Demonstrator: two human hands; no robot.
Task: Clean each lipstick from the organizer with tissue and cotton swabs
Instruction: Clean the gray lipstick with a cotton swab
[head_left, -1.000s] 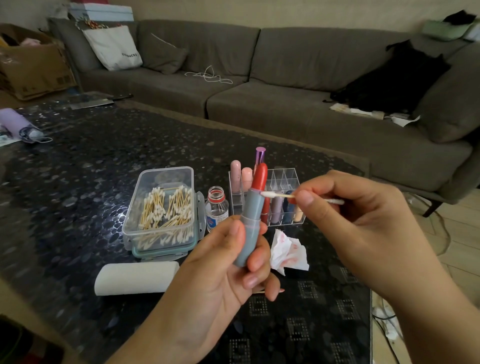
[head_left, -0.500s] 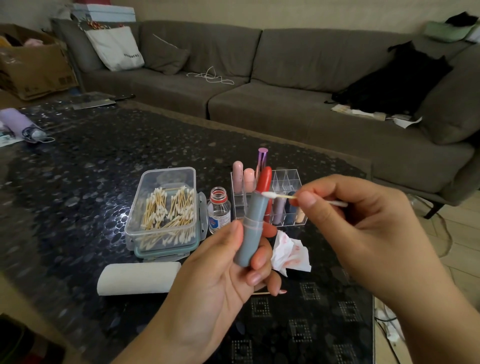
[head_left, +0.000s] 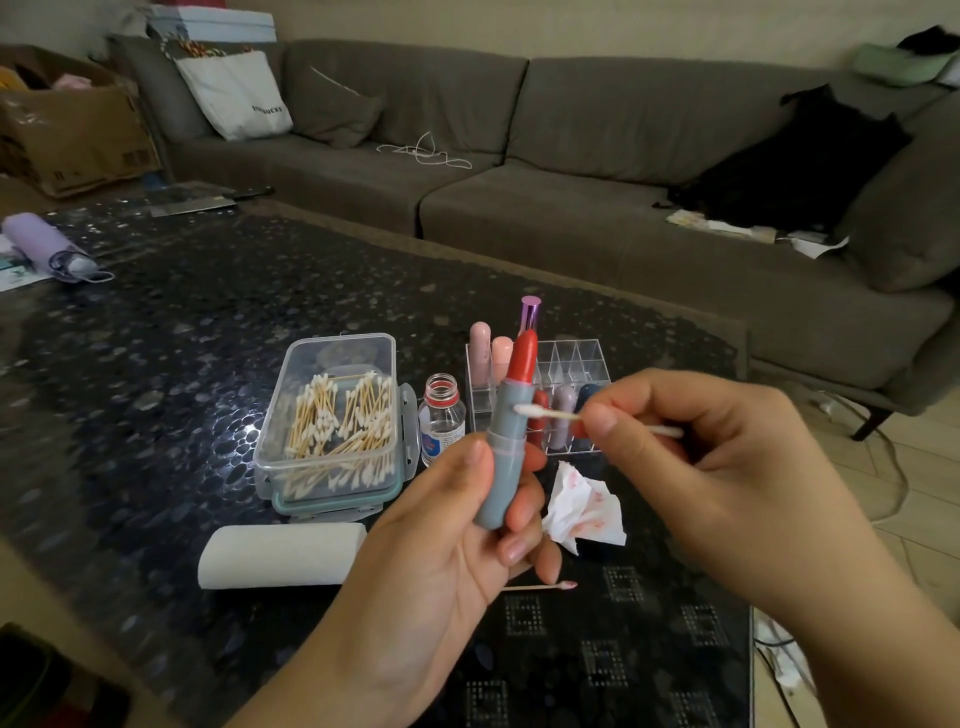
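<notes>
Lipstick (head_left: 506, 441) lower barrel hidden inside left hand (head_left: 431, 551) grip, base not visible. Swab (head_left: 550, 413) shaft mid-section hidden under right hand (head_left: 727, 467) pinch; only both ends show. Organizer (head_left: 571, 364) front row behind the lipstick and right fingers, count unclear. Bottle (head_left: 441, 421) label beside the grip too small to read. Both forearms cut off at bottom edge
</notes>
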